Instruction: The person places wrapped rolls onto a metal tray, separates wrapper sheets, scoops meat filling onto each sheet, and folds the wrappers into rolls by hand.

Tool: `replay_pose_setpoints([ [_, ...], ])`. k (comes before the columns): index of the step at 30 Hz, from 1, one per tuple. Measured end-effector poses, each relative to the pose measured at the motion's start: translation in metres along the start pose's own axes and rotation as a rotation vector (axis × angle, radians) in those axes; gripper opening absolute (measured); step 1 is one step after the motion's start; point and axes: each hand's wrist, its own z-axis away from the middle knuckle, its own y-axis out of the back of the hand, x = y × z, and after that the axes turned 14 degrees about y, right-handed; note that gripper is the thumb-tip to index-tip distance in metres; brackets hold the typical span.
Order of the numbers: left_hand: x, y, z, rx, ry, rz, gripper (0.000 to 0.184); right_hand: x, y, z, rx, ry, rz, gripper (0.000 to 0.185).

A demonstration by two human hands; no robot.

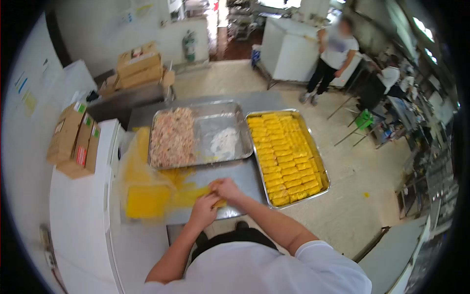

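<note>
My left hand and my right hand meet at the table's near edge, fingers closed around a small yellow roll. A stack of yellow sheets lies to the left, partly under clear plastic. Beyond my hands, a metal tray holds pinkish minced filling on its left side and a white patch on its right. On the right, a second tray carries rows of yellow rolls.
Cardboard boxes sit on a white freezer at left. More boxes stand behind the table. A person stands beside a white cabinet, and others sit at the right. A green container is near them.
</note>
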Motion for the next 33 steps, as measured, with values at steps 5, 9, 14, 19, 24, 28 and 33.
replay_pose_setpoints([
  [5,0.026,-0.024,0.006,0.034,0.132,-0.030,0.046,0.017,0.046,0.002,0.167,-0.100,0.041,0.023],
  [9,-0.020,-0.022,0.000,0.332,0.404,0.049,0.056,0.022,0.063,0.004,0.058,-0.189,-0.163,0.028],
  [14,-0.061,-0.023,-0.056,-0.017,0.396,0.142,0.048,-0.010,0.063,0.015,-0.079,-0.161,-0.411,0.030],
  [19,-0.058,-0.005,-0.077,-0.194,0.544,0.304,0.038,-0.045,0.062,0.011,0.046,-0.248,-0.394,0.028],
  [24,-0.069,-0.008,-0.099,0.019,0.500,0.174,0.032,0.002,0.072,0.011,-0.003,-0.209,0.139,0.025],
  [28,-0.076,-0.004,-0.117,0.013,0.457,0.079,0.029,0.002,0.076,0.018,0.090,-0.339,0.206,0.016],
  [33,-0.077,-0.017,-0.124,0.077,0.393,0.043,0.035,-0.009,0.072,0.031,0.219,-0.258,0.425,0.011],
])
